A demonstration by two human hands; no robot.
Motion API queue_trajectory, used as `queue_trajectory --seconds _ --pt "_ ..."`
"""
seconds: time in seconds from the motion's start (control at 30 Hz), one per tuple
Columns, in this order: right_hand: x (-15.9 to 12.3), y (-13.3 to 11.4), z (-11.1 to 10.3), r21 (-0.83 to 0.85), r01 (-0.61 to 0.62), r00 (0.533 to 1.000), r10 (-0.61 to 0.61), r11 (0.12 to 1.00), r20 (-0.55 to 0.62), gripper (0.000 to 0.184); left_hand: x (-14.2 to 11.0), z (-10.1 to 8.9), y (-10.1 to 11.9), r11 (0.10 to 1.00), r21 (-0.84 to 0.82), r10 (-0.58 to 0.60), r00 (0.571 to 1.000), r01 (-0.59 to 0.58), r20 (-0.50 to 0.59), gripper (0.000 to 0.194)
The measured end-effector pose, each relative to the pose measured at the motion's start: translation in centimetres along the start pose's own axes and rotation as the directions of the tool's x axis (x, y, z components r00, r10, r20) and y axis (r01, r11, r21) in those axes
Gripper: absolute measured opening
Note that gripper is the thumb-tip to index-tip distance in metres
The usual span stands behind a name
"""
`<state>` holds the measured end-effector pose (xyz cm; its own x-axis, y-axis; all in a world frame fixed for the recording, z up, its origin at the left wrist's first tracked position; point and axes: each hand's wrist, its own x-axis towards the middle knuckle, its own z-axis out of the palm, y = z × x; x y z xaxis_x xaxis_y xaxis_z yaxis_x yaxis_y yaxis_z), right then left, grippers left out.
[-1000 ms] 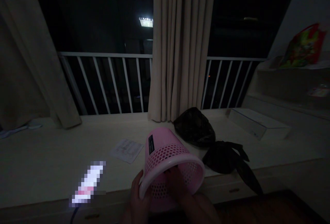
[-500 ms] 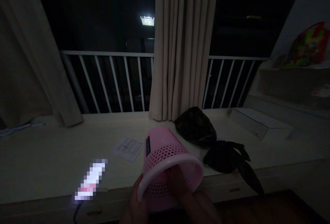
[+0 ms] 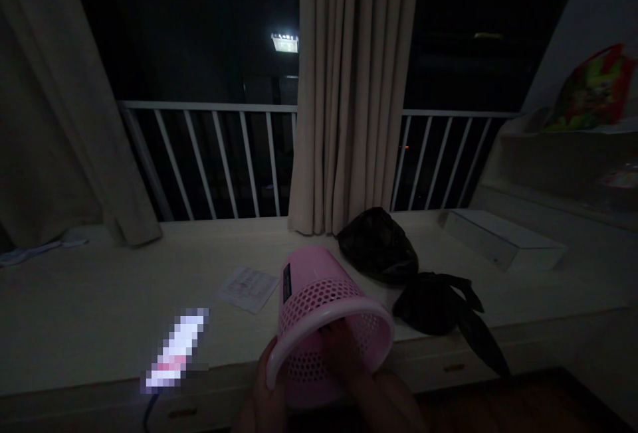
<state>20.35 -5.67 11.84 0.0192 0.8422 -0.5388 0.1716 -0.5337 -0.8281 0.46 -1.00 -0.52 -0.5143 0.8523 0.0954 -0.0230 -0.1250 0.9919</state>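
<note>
The pink basket (image 3: 319, 270) is a tapering plastic tub with a smooth band near its base, rows of honeycomb-like holes, a thick paler rim and a dark label on its side. It is tilted at the front edge of the pale counter (image 3: 124, 287), its base toward the window and its wide mouth facing the person. The left hand (image 3: 269, 376) holds the rim at its left side, fingers clamped on the wall. The right hand (image 3: 341, 348) reaches inside the mouth; dimness hides whether its fingers are apart or together, or hold anything. There is one basket. Two black plastic bags lie right of it: a rounded one (image 3: 377, 246) behind, and a knotted one (image 3: 428, 303) nearer the edge, with its ends trailing over. One printed sheet (image 3: 248, 289) lies just left of the basket, and one bright, pixelated object (image 3: 177, 350) farther left. One white box (image 3: 503, 239) sits well to its right. Two curtains show, one (image 3: 349, 94) behind the basket and one (image 3: 60, 107) far to its left.
</note>
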Motion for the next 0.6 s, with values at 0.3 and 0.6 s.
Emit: queue_trajectory --seconds 0.3,0.6 --pt "-1.3 -1.3 0.0 0.057 -0.005 0.994 -0.001 0.998 0.105 0.062 0.1 -0.4 -0.1 0.998 0.011 -0.057 0.998 0.057 0.007 0.053" --pt "0.3 0.2 0.0 -0.001 0.003 1.0 -0.003 1.0 0.006 0.073 0.4 -0.4 0.1 0.997 0.054 -0.054 0.998 0.052 0.025 0.054"
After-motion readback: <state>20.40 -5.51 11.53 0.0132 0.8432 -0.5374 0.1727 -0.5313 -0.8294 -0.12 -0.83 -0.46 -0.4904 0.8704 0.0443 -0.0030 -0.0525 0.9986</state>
